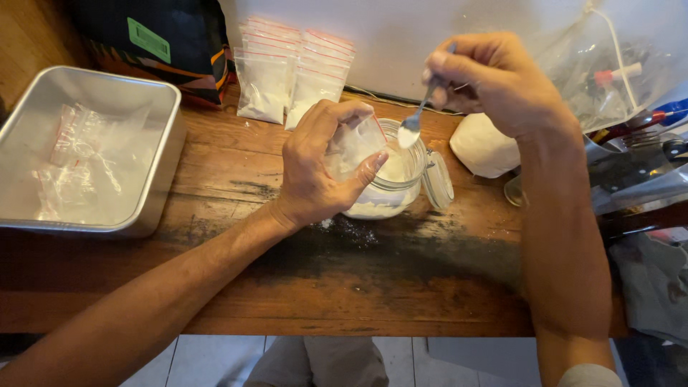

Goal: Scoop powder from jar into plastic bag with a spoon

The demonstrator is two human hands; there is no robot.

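At frame centre the left hand pinches a small clear bag open over the glass jar. Just above, the right hand grips a spoon of white powder. Filled bags stand upper centre.

My spoon, heaped with white powder, tilts over the open jar; the small clear bag gapes just beside it, above the jar's rim.
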